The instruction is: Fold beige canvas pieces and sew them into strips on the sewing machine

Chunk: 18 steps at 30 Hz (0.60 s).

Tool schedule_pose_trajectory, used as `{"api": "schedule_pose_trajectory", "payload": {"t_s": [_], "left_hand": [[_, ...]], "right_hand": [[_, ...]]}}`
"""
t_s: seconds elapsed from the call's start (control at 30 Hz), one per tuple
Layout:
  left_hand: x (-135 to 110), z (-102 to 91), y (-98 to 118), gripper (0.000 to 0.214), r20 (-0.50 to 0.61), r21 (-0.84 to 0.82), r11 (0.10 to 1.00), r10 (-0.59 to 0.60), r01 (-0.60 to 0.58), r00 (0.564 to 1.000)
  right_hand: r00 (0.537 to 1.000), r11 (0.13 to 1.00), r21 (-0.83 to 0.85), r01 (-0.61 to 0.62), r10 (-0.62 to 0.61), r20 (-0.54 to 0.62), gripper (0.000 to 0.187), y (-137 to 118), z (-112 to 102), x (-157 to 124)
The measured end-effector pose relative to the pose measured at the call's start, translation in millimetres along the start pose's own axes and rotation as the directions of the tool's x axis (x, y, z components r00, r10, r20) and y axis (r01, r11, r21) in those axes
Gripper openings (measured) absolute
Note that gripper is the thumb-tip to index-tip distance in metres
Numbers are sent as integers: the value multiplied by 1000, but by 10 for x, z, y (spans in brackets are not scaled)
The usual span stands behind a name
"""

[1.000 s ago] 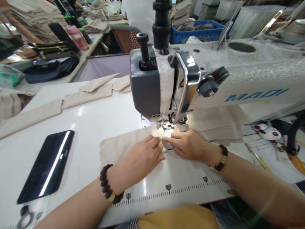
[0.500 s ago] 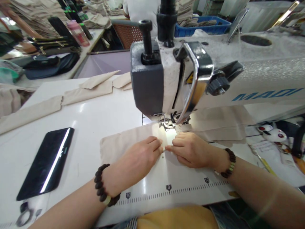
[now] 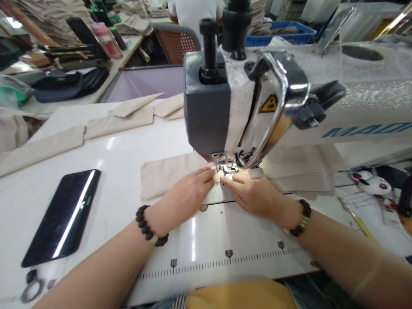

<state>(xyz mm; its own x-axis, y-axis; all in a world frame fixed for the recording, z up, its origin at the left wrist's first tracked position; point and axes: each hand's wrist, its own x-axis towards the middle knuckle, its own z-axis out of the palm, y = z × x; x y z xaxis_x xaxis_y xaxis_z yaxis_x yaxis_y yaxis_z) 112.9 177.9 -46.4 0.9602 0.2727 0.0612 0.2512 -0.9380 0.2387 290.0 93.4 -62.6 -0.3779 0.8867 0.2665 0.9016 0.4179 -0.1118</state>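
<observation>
Beige fabric strip (image 3: 164, 174) flat on table (image 3: 128, 150), edge under presser foot (image 3: 227, 168). Left hand (image 3: 185, 197) flat, fingers together, pressing strip. Right hand (image 3: 252, 193) on same edge; pinch or press, can't tell. Risk: fingertips (image 3: 210, 173) just beside foot, could get caught under it; uneven pressure probably skews strip.

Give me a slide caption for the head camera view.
Left hand and right hand press beige fabric at the presser foot of a sewing machine, black phone nearby.
</observation>
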Motion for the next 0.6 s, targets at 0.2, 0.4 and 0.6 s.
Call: {"api": "schedule_pose_trajectory", "payload": {"t_s": [0.2, 0.4, 0.6], "left_hand": [[70, 38, -113, 25, -59, 61, 998, -13, 17, 998], [138, 14, -141, 23, -58, 90, 992, -78, 83, 995], [133, 88, -168, 20, -75, 64, 994, -85, 90, 994]], "right_hand": [[997, 998, -43, -40, 43, 59, 33, 0, 57, 34], [994, 997, -13, -71, 72, 84, 32, 5, 74, 27], [997, 999, -9, -37, 37, 69, 37, 11, 79, 19]]}}
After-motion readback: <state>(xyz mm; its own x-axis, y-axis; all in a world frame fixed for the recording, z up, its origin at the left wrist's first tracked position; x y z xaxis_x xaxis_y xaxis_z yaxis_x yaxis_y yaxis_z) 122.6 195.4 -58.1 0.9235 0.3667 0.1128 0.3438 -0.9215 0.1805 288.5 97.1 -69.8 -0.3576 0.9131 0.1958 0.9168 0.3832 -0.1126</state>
